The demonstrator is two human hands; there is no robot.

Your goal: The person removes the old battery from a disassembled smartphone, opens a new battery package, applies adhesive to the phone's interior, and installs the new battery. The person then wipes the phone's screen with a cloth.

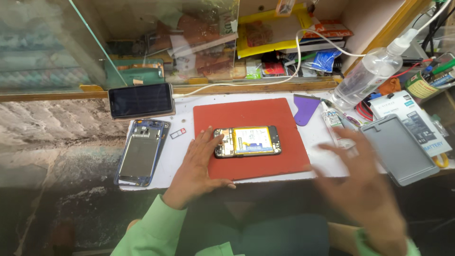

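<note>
Opened smartphone [247,141], back off and battery exposed, lies mid red mat [251,137]; left hand [196,166] rests flat-fingered on its nine o'clock end, holding nothing. Right hand [362,185], blurred at four o'clock, spread and empty. Light, rigid, fragile inside: grip by the edges

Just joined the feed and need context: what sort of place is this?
Probably a phone repair counter: an opened phone with its battery exposed lies on a red work mat, beside a detached blue phone frame and a purple plastic scraper.
</note>
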